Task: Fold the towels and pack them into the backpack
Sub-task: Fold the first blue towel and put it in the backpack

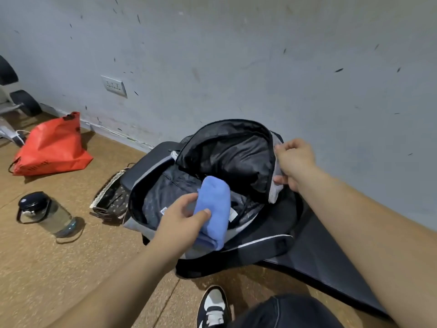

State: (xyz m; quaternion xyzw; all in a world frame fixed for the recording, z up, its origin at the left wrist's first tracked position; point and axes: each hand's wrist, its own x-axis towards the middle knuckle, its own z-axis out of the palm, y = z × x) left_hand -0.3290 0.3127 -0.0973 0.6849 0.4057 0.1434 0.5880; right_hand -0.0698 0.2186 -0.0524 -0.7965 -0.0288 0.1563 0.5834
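1. Folded light-blue terry towel: rolled into a thick soft bundle, the far end inside the open main compartment and the near end sticking out over the rim at 6 o'clock.
2. Black nylon backpack with grey trim: lies unzipped on a black padded bench, flap raised at 12 o'clock, dark shiny lining showing.
3. Left hand: grips the towel from its 9 o'clock side, thumb on top, fingers curled round it.
4. Right hand: pinches the grey flap edge at the backpack's 3 o'clock and holds it up.
5. Writing: small white tag on the towel's 3 o'clock edge and a white label by the left hand, print too small to read.
6. Red fabric tote bag on the floor at 10 o'clock: dark lettering along its lower edge, unreadable.
7. Clear plastic water bottle with black lid: on the floor at 9 o'clock.
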